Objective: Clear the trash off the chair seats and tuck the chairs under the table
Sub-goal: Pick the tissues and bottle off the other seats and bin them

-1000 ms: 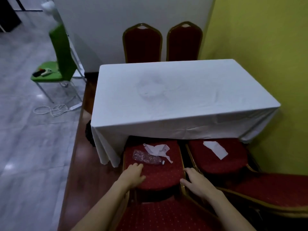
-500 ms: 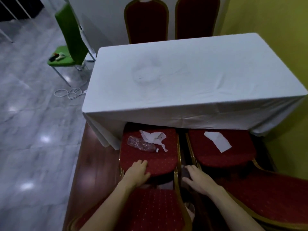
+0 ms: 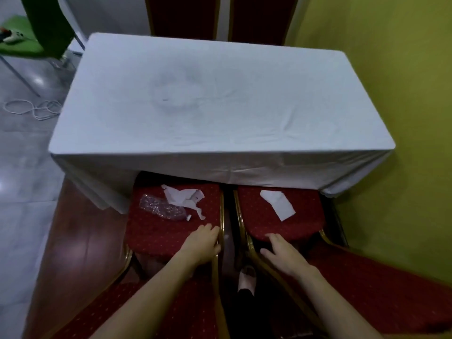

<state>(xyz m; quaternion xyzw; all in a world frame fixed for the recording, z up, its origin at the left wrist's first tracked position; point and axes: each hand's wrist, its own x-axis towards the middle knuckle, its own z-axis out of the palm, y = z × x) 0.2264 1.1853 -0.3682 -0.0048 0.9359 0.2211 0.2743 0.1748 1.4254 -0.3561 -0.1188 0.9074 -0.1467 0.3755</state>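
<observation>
Two red chairs with gold frames stand at the near side of the white-clothed table (image 3: 220,106). The left chair seat (image 3: 156,231) carries a crushed clear plastic bottle (image 3: 162,209) and a crumpled white paper (image 3: 184,198). A flat white paper (image 3: 278,204) lies on the right chair seat (image 3: 300,223). My left hand (image 3: 203,243) rests open on the near right corner of the left seat. My right hand (image 3: 281,253) lies open on the near left edge of the right seat. Neither hand holds anything.
Two more red chair backs (image 3: 220,15) stand behind the table's far side. A yellow-green wall (image 3: 391,94) runs along the right. A green chair (image 3: 29,42) and a white cable (image 3: 31,108) are on the grey floor at left. A foot (image 3: 247,277) shows between the chairs.
The view has moved forward and tilted down over the table. My left hand has shifted right to the left seat's corner, and my right hand has moved onto the right seat's edge.
</observation>
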